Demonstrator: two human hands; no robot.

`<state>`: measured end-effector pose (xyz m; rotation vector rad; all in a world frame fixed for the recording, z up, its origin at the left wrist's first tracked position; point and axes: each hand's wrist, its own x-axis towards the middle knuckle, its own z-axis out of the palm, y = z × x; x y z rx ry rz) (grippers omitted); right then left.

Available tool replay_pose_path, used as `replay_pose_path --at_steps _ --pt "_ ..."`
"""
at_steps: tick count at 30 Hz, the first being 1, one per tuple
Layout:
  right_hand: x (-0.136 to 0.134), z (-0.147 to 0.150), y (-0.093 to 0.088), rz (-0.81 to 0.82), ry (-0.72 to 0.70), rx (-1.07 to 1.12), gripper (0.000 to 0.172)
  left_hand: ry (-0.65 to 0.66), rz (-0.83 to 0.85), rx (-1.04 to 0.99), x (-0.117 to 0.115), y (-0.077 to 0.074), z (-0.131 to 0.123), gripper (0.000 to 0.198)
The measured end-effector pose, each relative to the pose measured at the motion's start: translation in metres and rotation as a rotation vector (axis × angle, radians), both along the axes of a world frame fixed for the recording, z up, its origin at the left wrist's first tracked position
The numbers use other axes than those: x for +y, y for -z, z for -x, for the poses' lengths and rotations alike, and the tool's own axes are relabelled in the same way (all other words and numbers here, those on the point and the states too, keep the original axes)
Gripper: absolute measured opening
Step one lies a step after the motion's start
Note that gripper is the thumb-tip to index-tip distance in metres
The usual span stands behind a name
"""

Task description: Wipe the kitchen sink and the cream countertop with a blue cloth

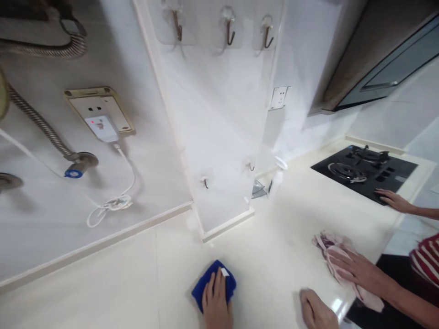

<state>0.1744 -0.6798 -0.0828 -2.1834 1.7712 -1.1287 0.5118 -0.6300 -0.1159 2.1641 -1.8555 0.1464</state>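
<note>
My left hand [216, 297] presses down on a folded blue cloth [202, 290] that lies on the pale countertop [103, 288]. A small white tag [224, 272] shows on the cloth beside my fingertips. Near the front edge of the counter, my right hand [317, 310] rests with its fingers curled in, and no object shows in it. To its right, another person's hand [358, 269] lies flat on a crumpled pink cloth [368, 297]. That person's other hand [394, 201] touches the edge of the black gas hob [370, 173].
A wall pillar [219, 123] with several hooks juts out ahead of me. Right of it stand a white spray bottle [275, 180] and a small grey packet [258, 189]. On the left wall are a socket with a white plug [102, 128] and a blue-capped valve [77, 170].
</note>
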Motion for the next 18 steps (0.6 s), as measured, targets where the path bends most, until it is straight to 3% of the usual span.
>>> replay_pose_path --at_steps 3,7,10,14,18 --pt "-0.003 0.004 0.000 0.027 -0.056 0.050 0.025 0.141 0.001 0.152 0.012 0.001 0.060 0.087" --pt "-0.002 0.004 0.001 0.016 -0.055 0.103 0.025 0.311 -0.094 0.325 0.011 -0.021 0.107 0.085" --pt "-0.001 0.003 0.004 0.013 -0.045 0.125 0.024 0.361 -0.116 0.376 0.009 -0.033 0.107 0.081" --pt "-0.004 0.002 0.003 -0.007 -0.053 0.143 0.024 0.401 -0.033 0.357 0.014 -0.033 0.087 0.077" --pt "-0.012 -0.003 -0.005 -0.181 0.025 0.128 0.025 0.446 0.037 0.473 0.015 -0.036 0.073 0.054"
